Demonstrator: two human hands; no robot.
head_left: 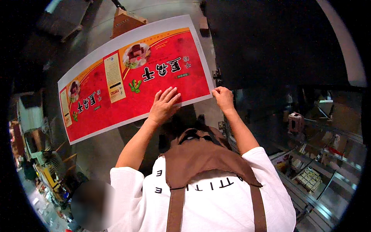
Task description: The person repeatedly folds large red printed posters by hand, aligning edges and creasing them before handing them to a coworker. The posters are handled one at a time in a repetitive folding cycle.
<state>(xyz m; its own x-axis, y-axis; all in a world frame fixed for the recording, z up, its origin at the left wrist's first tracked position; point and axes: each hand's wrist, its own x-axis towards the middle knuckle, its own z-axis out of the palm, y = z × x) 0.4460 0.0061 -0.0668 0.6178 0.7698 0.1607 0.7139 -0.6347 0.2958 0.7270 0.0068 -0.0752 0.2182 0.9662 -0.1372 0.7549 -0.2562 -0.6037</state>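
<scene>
In the head view, a large, thin printed sheet (145, 94), paper or light card by its look, lies slantwise before the person, its long upper edge bowed by the lens. Its smooth face is glossy red with gold-yellow bands, a narrow cream panel, pictures of a heaped plate and green leaves, and dark upside-down lettering, all inside a plain white border.

The hands are apart. The left hand (164, 107) lies on the sheet's near edge, fingers extended and slightly fanned over the red print. The right hand (224, 99) has thumb and bent forefinger pinched on the sheet's near right corner, the other fingers curled.

The person wears a brown cloth apron (208, 158) with flat straps over a white knit T-shirt (220, 203) with black lettering. Beyond the sheet's far edge stands a brown, box-like block (125, 23). A broad, matte black panel (278, 42) fills the upper right; below it, straight metal rails (328, 210) run near a pale yellow stack (309, 179). Clutter along the left rim is dim and blurred, perhaps including a yellow frame (47, 178).
</scene>
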